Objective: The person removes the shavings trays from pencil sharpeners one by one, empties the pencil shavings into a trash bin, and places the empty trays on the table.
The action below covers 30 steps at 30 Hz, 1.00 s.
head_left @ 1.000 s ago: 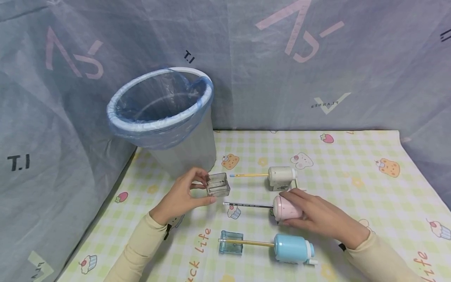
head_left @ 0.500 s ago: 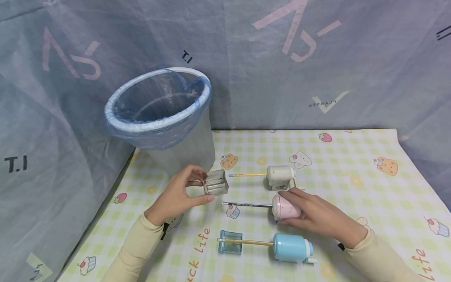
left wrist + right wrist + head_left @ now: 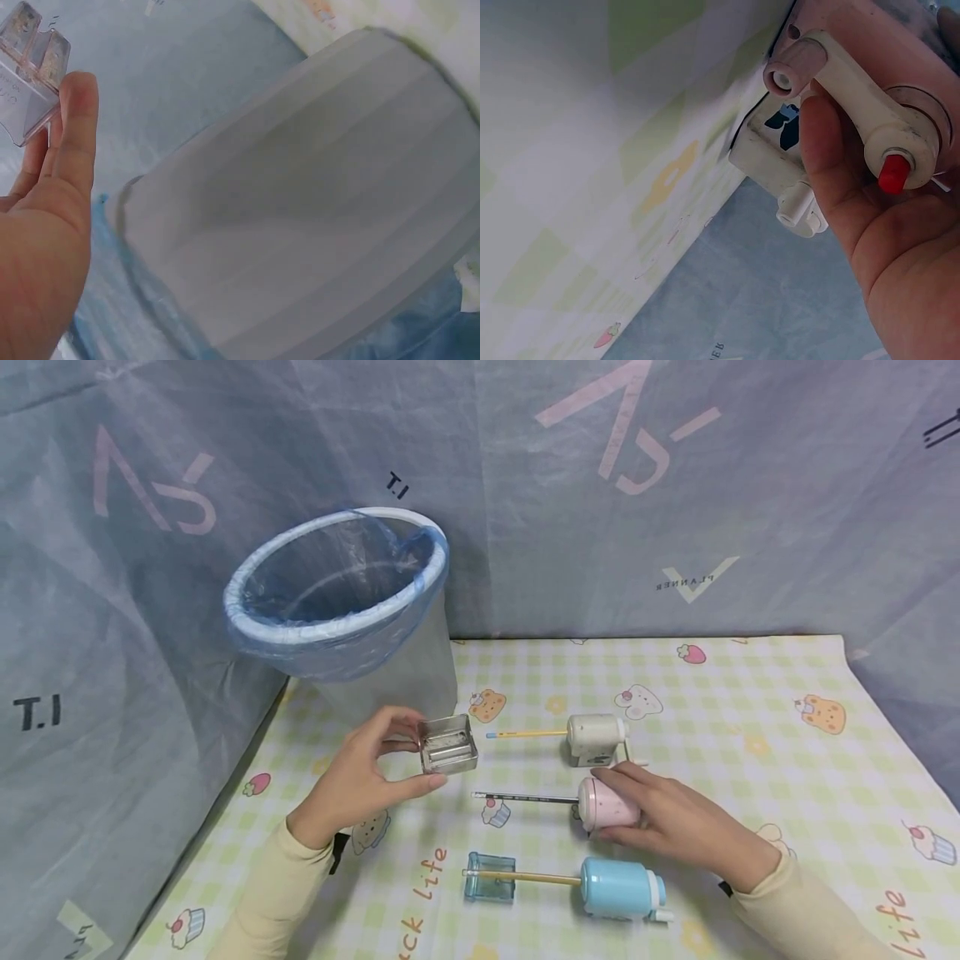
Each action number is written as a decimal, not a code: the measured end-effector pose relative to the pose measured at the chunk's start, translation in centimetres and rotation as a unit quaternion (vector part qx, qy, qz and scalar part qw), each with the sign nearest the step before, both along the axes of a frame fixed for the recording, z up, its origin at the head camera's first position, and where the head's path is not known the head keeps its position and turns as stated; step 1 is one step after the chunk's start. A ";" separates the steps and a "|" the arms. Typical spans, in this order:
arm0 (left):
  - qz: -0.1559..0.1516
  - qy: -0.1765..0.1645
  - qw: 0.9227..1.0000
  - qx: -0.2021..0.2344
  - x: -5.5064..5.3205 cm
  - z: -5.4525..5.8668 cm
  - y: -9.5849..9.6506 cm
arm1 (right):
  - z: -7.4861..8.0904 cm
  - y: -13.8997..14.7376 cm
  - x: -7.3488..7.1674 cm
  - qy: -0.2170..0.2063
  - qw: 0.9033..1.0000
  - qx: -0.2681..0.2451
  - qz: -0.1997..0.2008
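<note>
Shifted slightly toward 10 o'clock since the earlier head frames, the left hand (image 3: 352,789) has carried the clear container (image 3: 448,745) with it and tipped it, so that more of its hollow interior faces the head camera. Clock directions refer to the head view, with 12 at the far wall.

Leftmost, the bin (image 3: 423,668) stands at 12 o'clock from the left hand, a blue liner (image 3: 352,662) folded over its rim. The left hand pinches the clear container at its 2 o'clock, thumb along the near edge and fingers at the left edge, parted only by the container's width. Small pale bits show within it in the left wrist view.

At 5 o'clock from the clear container, the blue tray (image 3: 491,890) lies on the checked cloth (image 3: 750,793), one end of the gold pencil (image 3: 547,878) above it. The yellow pencil (image 3: 525,734), the black pencil (image 3: 528,797) and the gold pencil point toward 9 o'clock from the grey sharpener (image 3: 592,735), the pink sharpener (image 3: 603,803) and the blue sharpener (image 3: 617,887) respectively.

Rightmost, the right hand (image 3: 671,814) grips the pink sharpener from 3 o'clock, fingers curved round its body; the right wrist view shows the thumb beside the crank (image 3: 862,97).
</note>
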State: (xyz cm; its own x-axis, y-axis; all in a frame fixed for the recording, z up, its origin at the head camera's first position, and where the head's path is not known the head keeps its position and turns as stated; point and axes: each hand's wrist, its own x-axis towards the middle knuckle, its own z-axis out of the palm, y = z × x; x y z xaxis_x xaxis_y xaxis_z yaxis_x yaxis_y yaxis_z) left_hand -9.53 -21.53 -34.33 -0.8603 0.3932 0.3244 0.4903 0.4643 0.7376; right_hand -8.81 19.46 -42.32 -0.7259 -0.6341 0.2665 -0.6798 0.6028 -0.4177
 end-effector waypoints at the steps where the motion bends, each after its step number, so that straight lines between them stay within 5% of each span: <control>1: 0.001 0.004 1.000 0.001 0.1 0.2 0.0 | 0.0 0.0 0.0 0.001 1.000 0.001 0.000; 9: 0.018 0.080 0.996 0.020 0.9 1.8 -0.3 | 0.0 0.0 0.1 0.006 1.000 0.009 -0.002; 21: 0.073 0.212 0.973 0.063 1.7 5.1 -1.3 | 0.0 0.0 0.1 0.007 1.000 0.011 -0.005; 30: 0.055 0.248 0.958 0.131 1.7 7.7 -2.4 | -0.1 0.0 0.2 0.009 1.000 0.011 -0.011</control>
State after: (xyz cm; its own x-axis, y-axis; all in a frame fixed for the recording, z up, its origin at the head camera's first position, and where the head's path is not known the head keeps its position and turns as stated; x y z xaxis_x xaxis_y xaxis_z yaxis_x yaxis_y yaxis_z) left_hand -7.78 -23.90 -26.61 -0.6060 0.1575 0.7797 0.7697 0.3635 0.5248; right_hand -8.61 19.46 -42.46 -0.7351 -0.6238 0.2655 -0.6734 0.6265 -0.3925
